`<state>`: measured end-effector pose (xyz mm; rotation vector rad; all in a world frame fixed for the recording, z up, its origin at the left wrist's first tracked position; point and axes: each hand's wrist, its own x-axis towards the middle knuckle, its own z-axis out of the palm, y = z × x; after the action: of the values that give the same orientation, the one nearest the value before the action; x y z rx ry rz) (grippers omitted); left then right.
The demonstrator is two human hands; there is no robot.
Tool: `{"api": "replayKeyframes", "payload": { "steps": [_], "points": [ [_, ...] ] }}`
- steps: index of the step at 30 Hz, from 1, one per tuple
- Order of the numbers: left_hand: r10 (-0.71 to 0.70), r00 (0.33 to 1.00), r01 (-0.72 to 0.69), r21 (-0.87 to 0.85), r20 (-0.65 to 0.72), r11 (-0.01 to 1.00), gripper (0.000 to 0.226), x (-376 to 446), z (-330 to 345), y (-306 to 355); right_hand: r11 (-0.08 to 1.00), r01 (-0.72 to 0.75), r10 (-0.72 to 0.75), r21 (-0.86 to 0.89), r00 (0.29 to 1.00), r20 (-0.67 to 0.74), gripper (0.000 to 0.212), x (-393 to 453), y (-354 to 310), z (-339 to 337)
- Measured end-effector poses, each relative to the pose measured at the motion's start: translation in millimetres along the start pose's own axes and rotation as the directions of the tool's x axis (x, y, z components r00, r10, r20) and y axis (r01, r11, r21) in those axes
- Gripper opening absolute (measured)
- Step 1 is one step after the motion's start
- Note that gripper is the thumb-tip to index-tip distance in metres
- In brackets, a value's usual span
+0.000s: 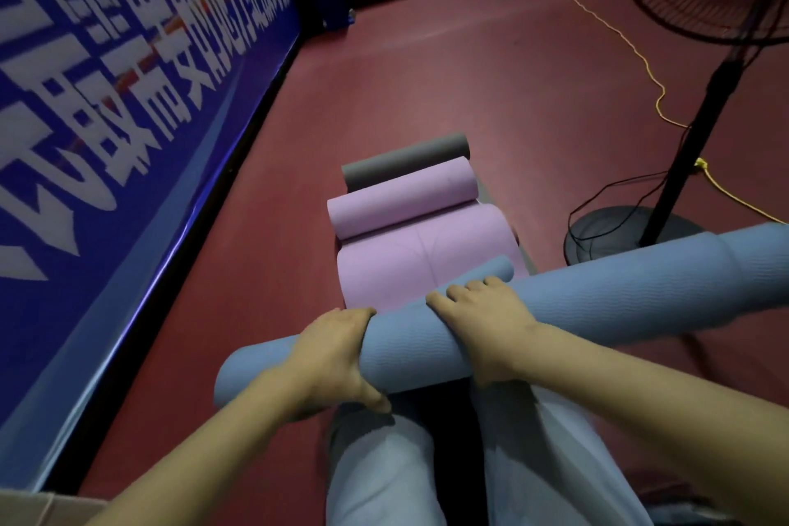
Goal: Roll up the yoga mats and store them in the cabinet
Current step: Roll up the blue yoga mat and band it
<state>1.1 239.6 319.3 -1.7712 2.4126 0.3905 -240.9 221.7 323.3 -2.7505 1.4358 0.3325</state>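
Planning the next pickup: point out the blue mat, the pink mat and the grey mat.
blue mat (597,303), head view, rolled body right of the hands.
pink mat (401,201), head view, middle of its rolled part.
grey mat (405,160), head view, middle of roll.

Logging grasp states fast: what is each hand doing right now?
Left hand: closed, gripping the rolled blue mat.
Right hand: closed, fingers curled over the same blue mat.
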Motion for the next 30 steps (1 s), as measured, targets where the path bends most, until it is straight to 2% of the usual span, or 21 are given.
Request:
{"api": "replayKeyframes", "payload": {
  "steps": [2,3,6,8,12,16,18,20,21,22,26,30],
  "points": [
    [0.025,0.995,-0.025,0.004,-0.098,1.0,0.136,-5,16,5,0.997,0.009,-0.014,0.08,0.998,0.062,0.102,7,10,-5],
    [0.011,0.993,-0.011,0.001,-0.119,1.0,0.136,-4,20,6,0.995,0.014,-0.022,0.094,0.997,0.08,0.103,9,13,-5],
    [0.007,0.994,-0.006,0.011,-0.11,1.0,0.104,7,11,6,0.993,0.005,-0.01,0.121,0.999,0.041,0.104,9,18,-1],
    [0.007,0.997,-0.006,0.018,-0.074,1.0,0.094,13,3,5,0.992,0.015,-0.013,0.123,1.0,-0.019,0.106,6,21,5],
    [-0.03,1.0,0.029,0.049,0.009,0.998,0.095,20,-1,2,0.998,0.065,-0.064,0.001,0.987,-0.149,0.118,2,21,25],
    [-0.05,0.998,0.051,-0.01,0.029,0.999,0.093,26,0,-1,1.0,0.015,-0.013,0.012,0.992,-0.124,0.112,7,20,26],
    [-0.058,0.998,0.058,-0.015,-0.023,0.998,0.103,25,9,0,0.998,-0.009,0.014,0.056,0.995,-0.096,0.107,12,22,15],
    [-0.032,0.998,0.034,0.044,-0.059,0.998,0.136,22,19,-1,0.996,-0.021,0.026,0.083,0.998,-0.058,0.108,15,25,7],
    [-0.023,0.997,0.028,0.071,-0.068,0.997,0.145,20,23,-1,0.996,-0.023,0.027,0.088,0.999,-0.047,0.109,16,25,6],
    [-0.014,0.997,0.021,0.086,-0.078,0.996,0.144,19,24,-2,0.996,-0.023,0.027,0.086,0.999,-0.047,0.108,16,25,5],
    [-0.039,0.998,0.042,0.067,-0.046,0.997,0.096,25,15,-6,0.998,-0.039,0.044,0.055,0.996,-0.077,0.105,14,19,12],
    [-0.086,0.993,0.082,0.051,0.076,0.995,0.092,37,1,-10,0.995,-0.031,0.022,-0.097,0.996,-0.089,0.119,18,11,25]
  ]
}}
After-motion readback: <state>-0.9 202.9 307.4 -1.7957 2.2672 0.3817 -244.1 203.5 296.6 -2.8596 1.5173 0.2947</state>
